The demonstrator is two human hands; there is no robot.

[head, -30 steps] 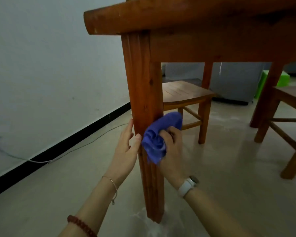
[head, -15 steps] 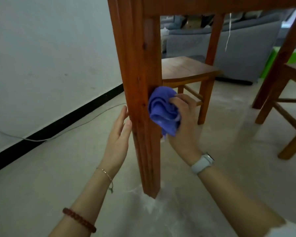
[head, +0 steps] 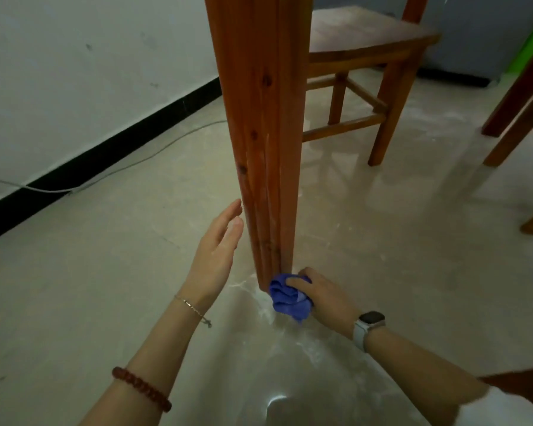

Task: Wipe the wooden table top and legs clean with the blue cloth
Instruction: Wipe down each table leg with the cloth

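The pale, glossy tiled floor (head: 111,272) spreads out around the landmark here, a thick, square, reddish-brown wooden table leg (head: 259,133) that stands upright in the middle of the view; the table top is out of sight above. Behind the leg and to its right stands a small wooden stool with cross rails (head: 360,56), well apart from it, and part of another piece of wooden furniture (head: 523,118) shows further right. Left of the leg a white wall with a black skirting strip (head: 74,72) runs back, with a thin pale cable (head: 120,167) lying along its foot.

The left hand (head: 216,256), fingers straight and relaxed and holding nothing, hovers just beside the leg's left face low down; whether the fingertips touch the wood I cannot tell. The right hand (head: 323,296), with a pale watch on its wrist, clutches a crumpled blue cloth (head: 288,298), which is pressed against the very foot of the leg on its right front corner, at floor level.

The step in hand looks like the wiping of this leg, with the stroke at its bottom end. Next, I judge, the cloth should be carried round to the leg's other faces or back up it, kept firmly against the wood and bunched in the fingers, before moving to the remaining legs. How much of the table is already clean cannot be judged from here.
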